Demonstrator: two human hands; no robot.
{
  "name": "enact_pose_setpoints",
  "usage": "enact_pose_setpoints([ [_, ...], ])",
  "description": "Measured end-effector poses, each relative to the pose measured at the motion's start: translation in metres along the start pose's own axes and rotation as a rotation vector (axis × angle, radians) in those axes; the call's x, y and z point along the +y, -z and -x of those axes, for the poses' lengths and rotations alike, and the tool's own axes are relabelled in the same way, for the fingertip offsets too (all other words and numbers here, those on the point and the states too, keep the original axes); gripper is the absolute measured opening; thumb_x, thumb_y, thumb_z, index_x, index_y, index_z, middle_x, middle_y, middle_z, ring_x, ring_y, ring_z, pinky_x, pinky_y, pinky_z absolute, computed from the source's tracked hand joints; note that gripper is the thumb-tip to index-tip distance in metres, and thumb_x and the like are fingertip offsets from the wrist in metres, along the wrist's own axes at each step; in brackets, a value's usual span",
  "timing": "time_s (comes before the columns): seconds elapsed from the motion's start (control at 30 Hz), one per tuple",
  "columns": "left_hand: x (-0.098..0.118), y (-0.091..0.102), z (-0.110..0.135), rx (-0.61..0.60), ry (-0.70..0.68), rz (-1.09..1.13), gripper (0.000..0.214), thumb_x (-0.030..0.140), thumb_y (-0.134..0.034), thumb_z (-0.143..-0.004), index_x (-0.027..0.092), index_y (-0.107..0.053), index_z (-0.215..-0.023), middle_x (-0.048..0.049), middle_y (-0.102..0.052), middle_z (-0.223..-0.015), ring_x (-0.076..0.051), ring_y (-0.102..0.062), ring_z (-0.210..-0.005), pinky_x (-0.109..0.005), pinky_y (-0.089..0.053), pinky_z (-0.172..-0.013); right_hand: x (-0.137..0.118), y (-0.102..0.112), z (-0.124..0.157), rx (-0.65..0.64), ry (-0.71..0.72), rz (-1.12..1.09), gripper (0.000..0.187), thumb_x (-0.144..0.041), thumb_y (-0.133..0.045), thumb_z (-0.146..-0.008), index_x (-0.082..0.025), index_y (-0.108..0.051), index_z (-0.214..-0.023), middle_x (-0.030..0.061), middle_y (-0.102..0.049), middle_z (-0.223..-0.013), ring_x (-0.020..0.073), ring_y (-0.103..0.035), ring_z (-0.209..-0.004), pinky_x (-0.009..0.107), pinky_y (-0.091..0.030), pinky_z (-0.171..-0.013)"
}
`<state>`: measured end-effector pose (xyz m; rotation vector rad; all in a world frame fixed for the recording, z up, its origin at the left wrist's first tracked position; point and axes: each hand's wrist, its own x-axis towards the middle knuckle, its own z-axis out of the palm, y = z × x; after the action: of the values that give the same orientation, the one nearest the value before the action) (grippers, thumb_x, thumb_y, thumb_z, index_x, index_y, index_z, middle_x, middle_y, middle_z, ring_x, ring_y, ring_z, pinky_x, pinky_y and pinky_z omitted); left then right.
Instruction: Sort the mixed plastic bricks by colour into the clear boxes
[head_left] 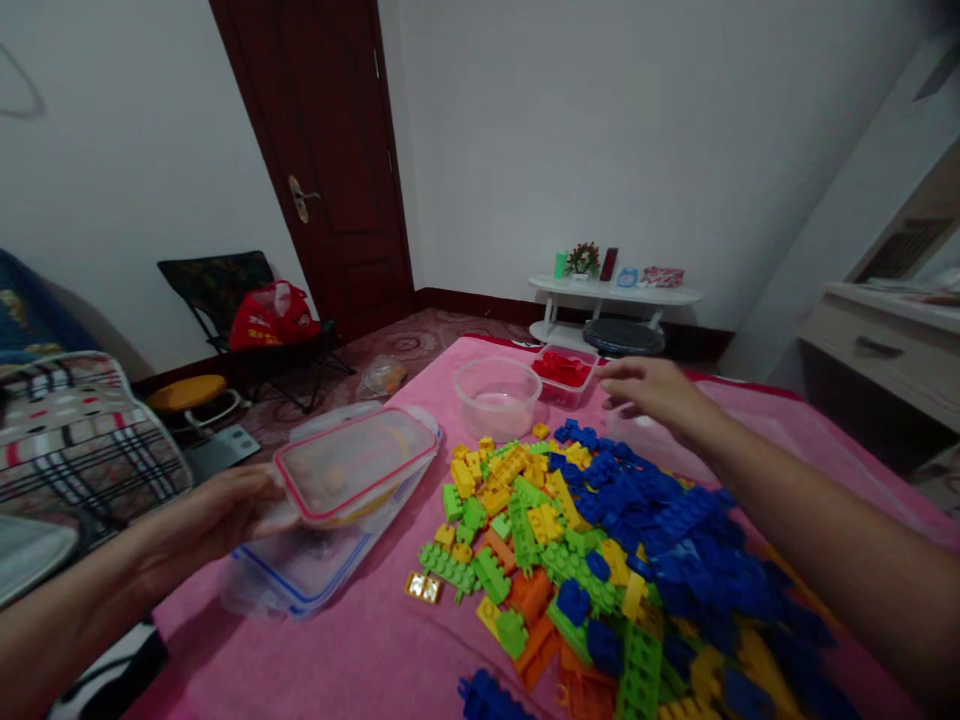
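My left hand grips a clear plastic lid with a red seal, fingers at its near left corner. Beneath it lie other clear lids, one with a blue seal. At the far end of the table my right hand is stretched out, fingers apart, beside a clear box with red pieces inside. Whether a fingertip touches that box's rim, I cannot tell. A round clear tub stands left of the box. Yellow, green, orange and blue toy bricks are heaped in front.
A pink cloth covers the table. Another clear container sits partly hidden under my right hand. Beyond are a low white table, a folding chair with a red bag and a yellow stool.
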<state>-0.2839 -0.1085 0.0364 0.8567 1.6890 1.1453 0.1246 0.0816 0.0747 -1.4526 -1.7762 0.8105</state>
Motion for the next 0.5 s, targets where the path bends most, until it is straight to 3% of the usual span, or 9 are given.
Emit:
enact_pose_setpoints([
  [0.1,-0.018,0.004,0.008,-0.093,0.089,0.072,0.025,0.038,-0.067,-0.063,0.031,-0.068,-0.087,0.0046,-0.073,-0.091,-0.023,-0.067,-0.089,-0.038,-0.053,-0.084,0.013,-0.024,-0.041,-0.142,0.112,0.524,0.032,-0.018,-0.06,-0.076,-0.009,-0.061,-0.106,0.0148,-0.066,-0.103,0.0216,-0.066,-0.085,0.029,-0.052,-0.069],
  [0.2,-0.023,0.011,0.011,0.038,0.098,-0.068,0.052,0.046,-0.071,-0.061,0.035,-0.057,-0.11,0.0056,-0.072,-0.089,-0.022,-0.068,-0.078,-0.037,-0.055,-0.072,0.027,-0.042,-0.066,-0.217,0.256,0.806,0.039,-0.014,-0.064,-0.069,-0.011,-0.061,-0.108,0.0159,-0.063,-0.114,0.0284,-0.059,-0.104,0.033,-0.047,-0.084],
  [0.3,-0.025,0.022,0.011,0.135,0.065,-0.308,0.073,0.057,-0.065,-0.065,0.031,-0.042,-0.129,0.0043,-0.066,-0.068,-0.021,-0.063,-0.058,-0.032,-0.052,-0.052,0.034,-0.051,-0.078,-0.275,0.326,1.039,0.043,-0.021,-0.061,-0.074,-0.011,-0.056,-0.115,0.0181,-0.062,-0.114,0.0291,-0.061,-0.1,0.034,-0.047,-0.078],
  [0.4,-0.031,0.034,0.007,0.156,-0.101,-0.673,0.058,0.063,-0.053,-0.071,0.032,-0.054,-0.12,0.0015,-0.063,-0.071,-0.022,-0.061,-0.062,-0.034,-0.052,-0.053,0.034,-0.055,-0.081,-0.276,0.355,1.191,0.04,-0.032,-0.061,-0.077,-0.01,-0.058,-0.11,0.0192,-0.063,-0.112,0.0289,-0.061,-0.099,0.032,-0.046,-0.074],
  [0.5,-0.042,0.042,-0.001,0.258,-0.406,-0.95,0.043,0.058,-0.049,-0.076,0.035,-0.061,-0.11,-0.0029,-0.06,-0.107,-0.026,-0.059,-0.098,-0.04,-0.05,-0.086,0.029,-0.057,-0.079,-0.234,0.357,1.258,0.029,-0.031,-0.058,-0.08,-0.012,-0.064,-0.101,0.018,-0.065,-0.106,0.0291,-0.061,-0.097,0.032,-0.045,-0.072],
])
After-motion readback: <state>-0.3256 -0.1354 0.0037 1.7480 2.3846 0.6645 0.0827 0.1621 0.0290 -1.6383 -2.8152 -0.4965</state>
